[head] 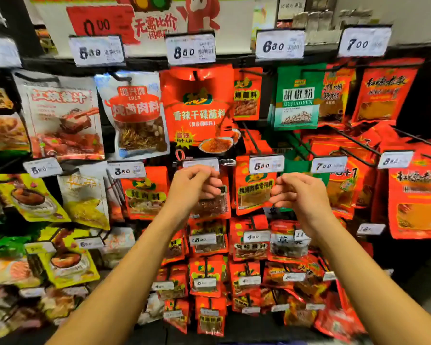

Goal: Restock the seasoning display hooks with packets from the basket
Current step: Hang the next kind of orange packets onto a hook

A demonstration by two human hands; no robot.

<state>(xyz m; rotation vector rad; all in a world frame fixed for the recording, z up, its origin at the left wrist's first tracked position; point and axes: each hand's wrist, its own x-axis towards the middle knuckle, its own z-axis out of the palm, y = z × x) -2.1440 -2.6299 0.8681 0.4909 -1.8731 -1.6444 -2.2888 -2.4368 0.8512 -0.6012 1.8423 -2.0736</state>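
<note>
My left hand [194, 185] is raised in front of the middle hook row, fingers curled, just under a white price tag [200, 163]. A red packet with a dark window [210, 206] hangs right behind it; its top is hidden by my fingers, so a grip cannot be confirmed. My right hand [300, 192] is curled too, with nothing visible in it, its fingertips beside the right edge of a red packet [254, 192] under the 5.80 tag [266, 165]. No basket is in view.
The display wall is packed with hanging seasoning packets: a large red one [199, 108] above my hands, a green pepper packet [297, 98], yellow packets [85, 202] at left. Black hook rods [353, 140] stick out at right. Price tags line every row.
</note>
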